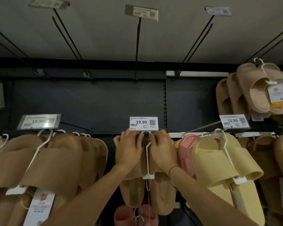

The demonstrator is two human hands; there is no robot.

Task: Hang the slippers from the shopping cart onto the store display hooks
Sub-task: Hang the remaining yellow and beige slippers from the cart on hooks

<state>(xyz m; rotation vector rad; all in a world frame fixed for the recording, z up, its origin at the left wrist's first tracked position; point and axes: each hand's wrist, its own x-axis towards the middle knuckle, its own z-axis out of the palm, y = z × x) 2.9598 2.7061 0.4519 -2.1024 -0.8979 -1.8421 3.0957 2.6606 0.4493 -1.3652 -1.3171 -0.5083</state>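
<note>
A pair of tan slippers [162,193] on a white plastic hanger [147,160] hangs in the middle, its loop up at the display hook just under the 19.90 price tag [143,123]. My left hand [129,149] grips the top of the left slipper. My right hand [162,149] grips the top of the right one. The fingertips of both hands meet at the hanger's loop. The hook's tip is hidden behind the tag and my fingers. No shopping cart is in view.
Several tan pairs [55,160] hang at the left, a yellow pair [222,163] and a pink pair [186,147] at the right. More tan pairs [258,92] hang upper right. Bare black hooks [137,46] jut out overhead. Pink slippers [134,216] hang below.
</note>
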